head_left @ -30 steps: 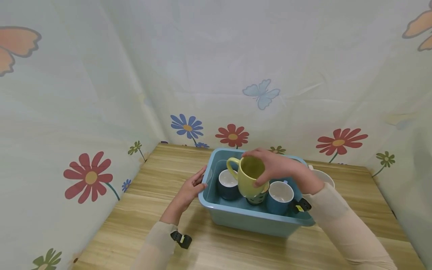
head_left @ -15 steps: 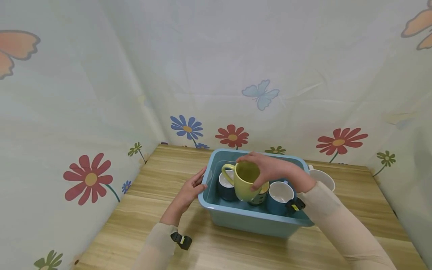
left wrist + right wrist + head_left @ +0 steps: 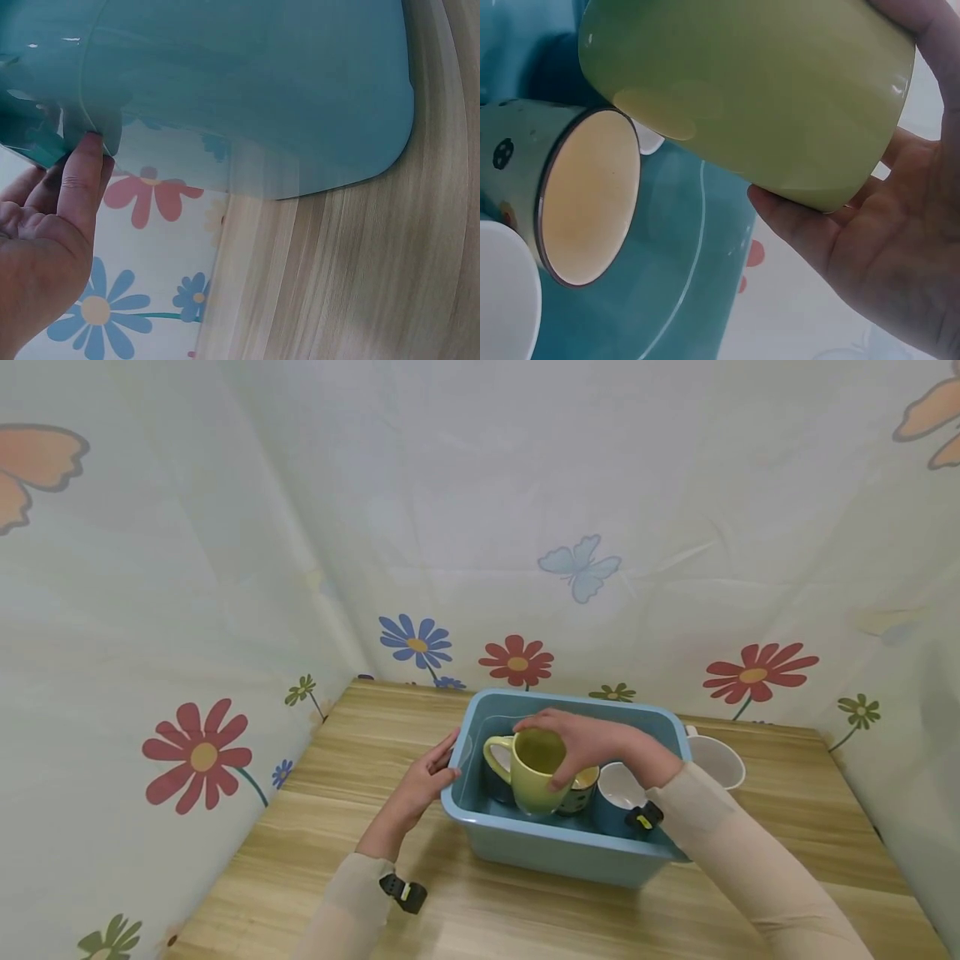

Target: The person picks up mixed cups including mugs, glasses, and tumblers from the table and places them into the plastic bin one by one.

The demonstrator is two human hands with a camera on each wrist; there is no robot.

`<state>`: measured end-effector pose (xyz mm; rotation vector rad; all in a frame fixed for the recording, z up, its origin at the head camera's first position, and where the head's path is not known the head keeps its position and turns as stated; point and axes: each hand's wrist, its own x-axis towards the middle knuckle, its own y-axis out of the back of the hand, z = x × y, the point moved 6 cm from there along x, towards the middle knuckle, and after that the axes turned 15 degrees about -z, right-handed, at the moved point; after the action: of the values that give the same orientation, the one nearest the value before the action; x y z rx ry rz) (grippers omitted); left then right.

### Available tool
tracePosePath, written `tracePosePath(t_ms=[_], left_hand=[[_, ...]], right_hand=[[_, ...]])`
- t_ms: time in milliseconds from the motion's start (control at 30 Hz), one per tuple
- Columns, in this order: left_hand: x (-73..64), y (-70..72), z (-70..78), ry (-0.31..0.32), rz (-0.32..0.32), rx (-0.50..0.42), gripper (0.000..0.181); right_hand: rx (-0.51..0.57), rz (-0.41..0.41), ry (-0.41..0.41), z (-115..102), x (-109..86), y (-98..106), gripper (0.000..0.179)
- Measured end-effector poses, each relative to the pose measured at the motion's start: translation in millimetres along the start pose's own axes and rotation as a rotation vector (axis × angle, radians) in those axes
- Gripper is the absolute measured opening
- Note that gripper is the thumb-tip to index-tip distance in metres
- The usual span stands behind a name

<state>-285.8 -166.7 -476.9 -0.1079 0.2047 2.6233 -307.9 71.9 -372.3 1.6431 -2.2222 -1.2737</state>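
My right hand (image 3: 592,745) grips a yellow-green mug (image 3: 534,789) near its rim, thumb on the near side and fingers on the far side. The mug hangs low within a blue plastic bin (image 3: 555,853), its handle pointing left and partly covering a dark mug (image 3: 497,787). In the right wrist view, the mug's side fills the top, near a patterned cup (image 3: 592,195) with a cream inside. A blue mug (image 3: 621,787) with a white inside stands further right in the bin, partly behind my wrist. My left hand (image 3: 415,787) holds the bin's left rim, thumb on top.
Outside the bin's right end, a white mug (image 3: 717,762) stands on the wooden table (image 3: 337,760). A flowered cloth (image 3: 420,510) hangs behind the table and along its sides. Bare wood lies in front of the bin and to its left.
My right hand has moved left and down with the yellow-green mug, lowering it deeper into the bin and over the dark mug. My left hand stays on the rim.
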Motion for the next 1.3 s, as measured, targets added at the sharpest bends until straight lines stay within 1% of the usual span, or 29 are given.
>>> tracePosePath(t_ms=[167,300,500,800,1300], left_hand=[[0.9,1.4,0.4,-0.002,-0.002,0.000,0.071],[1.8,2.1,0.4,0.000,0.001,0.003,0.071],[0.8,1.3,1.7,0.006,0.008,-0.001,0.072],[0.0,2.2,-0.7,0.006,0.014,-0.004,0.071],[0.7,1.2,-1.1,-0.003,0.008,0.001,0.071]], right_hand=[[-0.022,-0.014,-0.006,3.7,7.7,-4.3,0.094],[-0.009,-0.041,-0.007,6.9,13.0,-9.0,0.093],[-0.020,-0.065,0.003,7.9,18.4,-14.3,0.092],[-0.045,-0.067,0.013,9.3,27.3,-19.0,0.092],[-0.074,-0.076,-0.004,14.0,40.0,-25.9,0.092]])
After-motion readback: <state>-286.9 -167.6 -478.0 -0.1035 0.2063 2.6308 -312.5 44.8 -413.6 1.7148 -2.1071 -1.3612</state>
